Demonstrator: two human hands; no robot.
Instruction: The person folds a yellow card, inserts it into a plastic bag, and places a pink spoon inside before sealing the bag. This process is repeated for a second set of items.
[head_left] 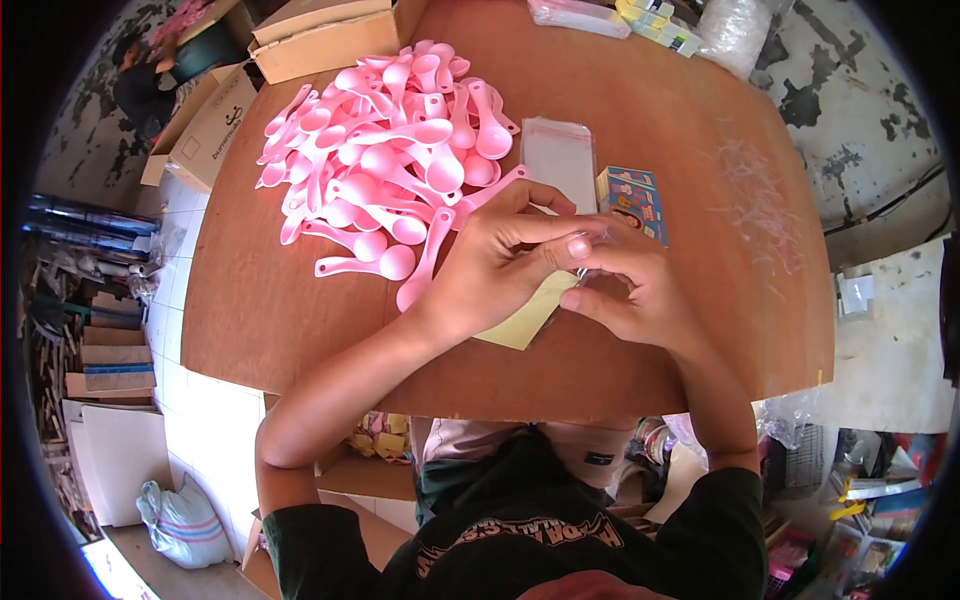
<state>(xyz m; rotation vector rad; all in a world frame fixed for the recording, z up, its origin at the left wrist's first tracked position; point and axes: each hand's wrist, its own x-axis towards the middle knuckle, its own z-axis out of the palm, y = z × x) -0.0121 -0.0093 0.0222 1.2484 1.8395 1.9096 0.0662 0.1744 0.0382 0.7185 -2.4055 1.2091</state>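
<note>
My left hand (505, 258) and my right hand (632, 285) meet over the table near its front edge, thumbs and fingers pinched together. Between them is a clear plastic bag (594, 236), mostly hidden by my fingers. A yellow card (524, 316) shows below my left hand, with a shiny clear edge along its right side. Close beyond my left hand lies a big heap of pink plastic spoons (385, 165). Just past my fingers are a stack of clear plastic sleeves (560, 160) and a stack of blue printed cards (640, 200).
Thin plastic strips (760, 205) are scattered on the right of the brown table (690, 110). A cardboard box (325, 45) stands at the far left edge, and wrapped packs (660, 22) lie at the back. Another person (142, 90) is at the far left.
</note>
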